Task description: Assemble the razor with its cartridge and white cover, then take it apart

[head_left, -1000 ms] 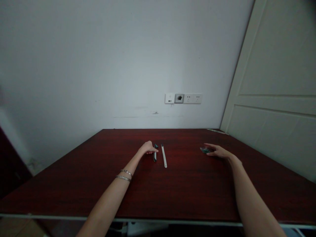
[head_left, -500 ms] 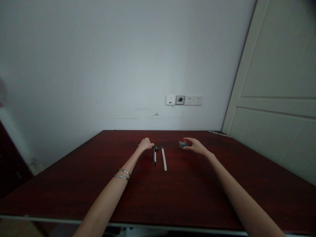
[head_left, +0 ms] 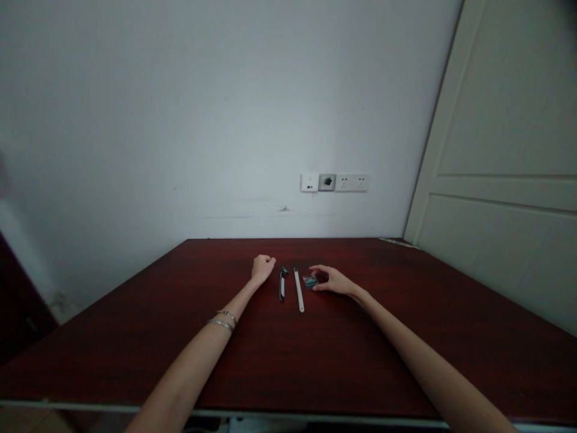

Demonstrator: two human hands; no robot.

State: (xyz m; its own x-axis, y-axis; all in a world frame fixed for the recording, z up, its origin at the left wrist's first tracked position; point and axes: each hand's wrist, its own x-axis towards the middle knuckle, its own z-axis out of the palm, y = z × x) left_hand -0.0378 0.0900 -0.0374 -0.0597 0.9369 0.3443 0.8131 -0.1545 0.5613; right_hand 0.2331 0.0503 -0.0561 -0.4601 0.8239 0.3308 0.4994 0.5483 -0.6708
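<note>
My right hand (head_left: pixel 332 281) grips a small clear case (head_left: pixel 310 282) with dark green contents between thumb and fingers, just above or on the table. To its left lies a slim white stick (head_left: pixel 299 291) with a dark far end and a small hole at its near end. Beside that stick is a razor (head_left: pixel 282 284) with a black and white handle, its head pointing away from me. My left hand (head_left: pixel 262 268) is curled into a loose fist at the left of the razor, apart from it, and nothing shows in its fingers.
The dark red table (head_left: pixel 252 361) reaches back to a white wall (head_left: pixel 225 120). Sockets and switches (head_left: pixel 336 182) sit on the wall above its far edge. A pale panelled door (head_left: pixel 505 180) stands at the right. A flat strip (head_left: pixel 399 243) lies at the back right corner.
My right hand has carried the clear case left and nearer to me, close to the white stick. My left hand has drawn slightly away from the razor and its fingers have curled in.
</note>
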